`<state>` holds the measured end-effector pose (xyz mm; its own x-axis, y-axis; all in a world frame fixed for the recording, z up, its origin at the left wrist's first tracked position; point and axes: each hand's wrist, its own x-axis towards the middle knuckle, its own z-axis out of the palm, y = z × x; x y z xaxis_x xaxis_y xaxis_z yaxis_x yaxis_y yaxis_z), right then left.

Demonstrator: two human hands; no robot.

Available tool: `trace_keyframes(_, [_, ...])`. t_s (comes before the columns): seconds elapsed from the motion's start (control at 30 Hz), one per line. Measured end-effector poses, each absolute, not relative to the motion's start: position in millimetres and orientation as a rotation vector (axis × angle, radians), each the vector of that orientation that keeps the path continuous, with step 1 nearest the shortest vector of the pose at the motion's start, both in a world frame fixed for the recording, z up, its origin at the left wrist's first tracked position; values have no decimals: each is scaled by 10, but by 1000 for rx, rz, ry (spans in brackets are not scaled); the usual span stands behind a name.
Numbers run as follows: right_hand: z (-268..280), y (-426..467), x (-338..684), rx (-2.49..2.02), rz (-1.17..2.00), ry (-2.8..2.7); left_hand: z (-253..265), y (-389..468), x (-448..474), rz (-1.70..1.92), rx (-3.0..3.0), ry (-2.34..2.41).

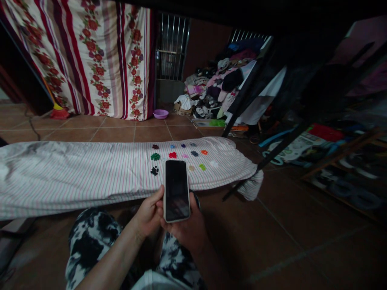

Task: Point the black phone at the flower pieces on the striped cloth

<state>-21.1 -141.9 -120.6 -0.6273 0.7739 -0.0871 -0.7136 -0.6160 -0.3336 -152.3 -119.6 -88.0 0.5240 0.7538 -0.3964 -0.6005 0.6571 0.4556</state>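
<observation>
A phone (177, 191) with a dark screen and pale case is held upright in front of me, above my lap. My left hand (147, 215) grips its left edge with the thumb along the side. My right hand (189, 229) cradles it from below and from the right. Beyond the phone, a striped sheet (75, 173) lies across the tiled floor. Several small coloured pieces (173, 155), green, red, blue, orange and dark, lie in rows on the sheet just past the phone's top edge.
A floral curtain (99, 56) hangs at the back left, with a purple bowl (160, 114) on the floor beside it. A pile of clothes (217, 88) fills the back middle. Dark metal frame bars (250, 96) and cluttered shelves (338, 161) stand on the right. My patterned trousers (90, 241) fill the bottom.
</observation>
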Motion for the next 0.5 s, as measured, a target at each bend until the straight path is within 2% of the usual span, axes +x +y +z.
trace_keyframes(0.1, [-1268,-1260,-173,-333,2211,-308,-880,-1149,-1497,950,437,679])
trace_keyframes(0.3, [-1614,-864,69,-444,2084,-240,-741,-1261,-1575,1325,782,1137])
trace_keyframes(0.37, [-1787,-775,144,-473,2065,-205,-555,-1458,-1616,1249,900,974])
trace_keyframes(0.43, [-1943,-724,191,-497,2038,-163,-381,-1716,-1659,993,1023,745])
trace_keyframes(0.5, [-2053,-703,211,-506,1995,-122,-288,-1989,-1705,916,1020,713])
